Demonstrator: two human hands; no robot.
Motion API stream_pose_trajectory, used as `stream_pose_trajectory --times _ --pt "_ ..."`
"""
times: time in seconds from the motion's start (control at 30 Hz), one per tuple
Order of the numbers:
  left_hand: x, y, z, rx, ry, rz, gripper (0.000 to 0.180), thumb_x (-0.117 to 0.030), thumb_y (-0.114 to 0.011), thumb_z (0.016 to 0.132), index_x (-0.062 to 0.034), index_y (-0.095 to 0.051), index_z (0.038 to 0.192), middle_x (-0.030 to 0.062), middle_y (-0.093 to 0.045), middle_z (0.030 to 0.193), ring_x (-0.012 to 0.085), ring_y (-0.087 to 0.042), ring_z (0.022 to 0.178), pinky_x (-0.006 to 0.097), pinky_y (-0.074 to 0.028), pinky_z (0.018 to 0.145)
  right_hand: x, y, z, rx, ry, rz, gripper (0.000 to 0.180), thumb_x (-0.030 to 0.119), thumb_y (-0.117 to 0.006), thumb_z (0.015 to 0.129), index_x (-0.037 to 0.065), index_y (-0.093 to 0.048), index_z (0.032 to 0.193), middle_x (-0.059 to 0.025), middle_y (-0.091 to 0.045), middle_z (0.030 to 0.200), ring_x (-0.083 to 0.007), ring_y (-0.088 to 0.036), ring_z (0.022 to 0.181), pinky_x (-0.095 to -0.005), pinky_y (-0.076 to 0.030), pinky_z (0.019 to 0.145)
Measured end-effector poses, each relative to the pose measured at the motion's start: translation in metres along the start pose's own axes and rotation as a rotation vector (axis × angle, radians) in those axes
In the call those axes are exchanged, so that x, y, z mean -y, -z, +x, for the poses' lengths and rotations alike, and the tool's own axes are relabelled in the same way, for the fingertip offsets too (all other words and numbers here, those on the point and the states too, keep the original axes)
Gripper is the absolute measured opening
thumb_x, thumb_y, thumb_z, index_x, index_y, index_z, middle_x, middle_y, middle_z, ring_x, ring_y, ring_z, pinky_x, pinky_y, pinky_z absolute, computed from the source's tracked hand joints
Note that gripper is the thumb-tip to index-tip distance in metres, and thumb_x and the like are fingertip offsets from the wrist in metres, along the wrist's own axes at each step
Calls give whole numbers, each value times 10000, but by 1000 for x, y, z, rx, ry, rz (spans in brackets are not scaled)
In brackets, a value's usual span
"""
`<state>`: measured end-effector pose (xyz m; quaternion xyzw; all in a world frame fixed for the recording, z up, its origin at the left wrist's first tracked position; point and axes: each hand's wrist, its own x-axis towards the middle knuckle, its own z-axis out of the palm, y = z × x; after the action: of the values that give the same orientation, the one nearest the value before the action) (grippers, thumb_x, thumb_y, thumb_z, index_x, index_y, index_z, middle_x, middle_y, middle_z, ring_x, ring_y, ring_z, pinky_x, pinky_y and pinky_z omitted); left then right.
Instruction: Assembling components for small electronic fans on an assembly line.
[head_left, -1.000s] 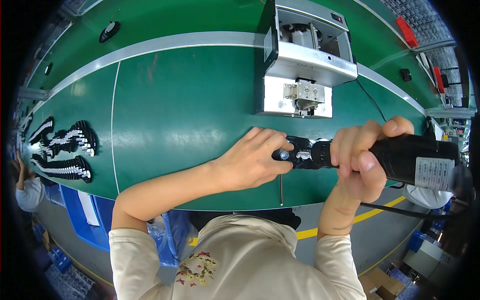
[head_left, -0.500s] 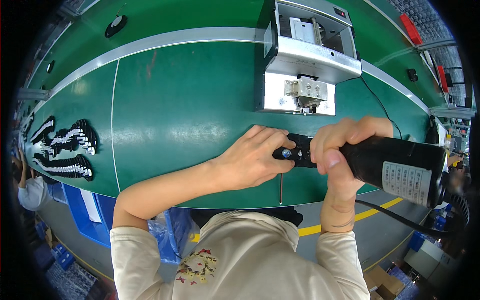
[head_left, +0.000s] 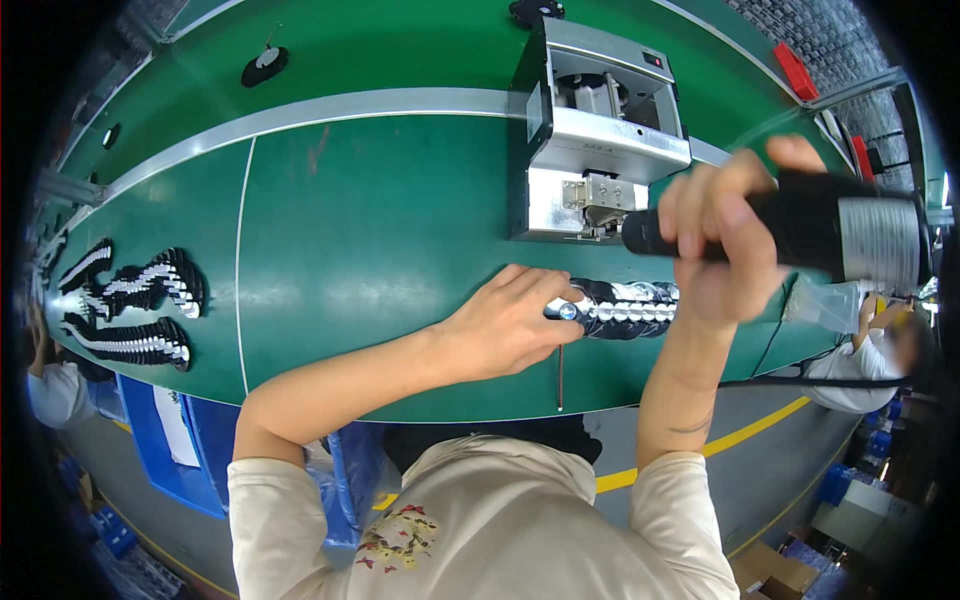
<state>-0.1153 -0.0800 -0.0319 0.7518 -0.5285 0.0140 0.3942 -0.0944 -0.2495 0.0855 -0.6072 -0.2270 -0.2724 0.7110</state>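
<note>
My right hand [head_left: 730,235] is wrapped around a thick black electric screwdriver [head_left: 800,222], lifted above the table and blurred by motion. The screwdriver's front end is beside the outlet block of a silver-and-black screw feeder [head_left: 620,140]; whether they touch I cannot tell. Lower down, my left hand [head_left: 510,320] pinches a small black part with a shiny bluish round piece [head_left: 568,311] between thumb and fingers. That part is at the left end of a row of black and silver parts [head_left: 635,310] lying on the green table.
More black and silver parts [head_left: 130,300] stand in curved rows at the left. A thin brown rod [head_left: 560,380] lies near the front edge. Blue bins [head_left: 170,440] are below the table, and a clear plastic bag [head_left: 822,300] is at the right. Another person [head_left: 855,370] is at far right.
My right hand has raised the screwdriver up and away from the parts, toward the feeder. This uncovers the row of parts. My left hand keeps its grip in nearly the same place.
</note>
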Motion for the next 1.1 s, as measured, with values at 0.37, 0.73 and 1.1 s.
stream_pose_trajectory --times 0.37,0.73,1.1 --pt "0 0 1 -7 25 -21 191 -121 -718 729 -140 -669 913 84 -555 1104 287 -541 1109 403 -439 847 -18 -4 17 9 -150 -111 416 11 -527 753 7 -424 1156 -38 -435 603 -108 -397 413 -293 -392 414" --pt "1 1 1 -6 17 -31 228 -124 -728 718 -151 -695 942 78 -550 1114 279 -542 1108 399 -444 856 19 7 -57 -5 -188 28 477 30 -585 764 43 -382 1195 -31 -434 587 -115 -391 386 -279 -386 410" --pt "2 0 7 7 16 -41 242 -96 -720 694 -128 -686 931 88 -557 1133 291 -530 1106 416 -430 874 14 11 -74 -10 -229 -97 405 28 -653 770 67 -344 1028 -61 -467 615 -125 -428 431 -290 -410 424"
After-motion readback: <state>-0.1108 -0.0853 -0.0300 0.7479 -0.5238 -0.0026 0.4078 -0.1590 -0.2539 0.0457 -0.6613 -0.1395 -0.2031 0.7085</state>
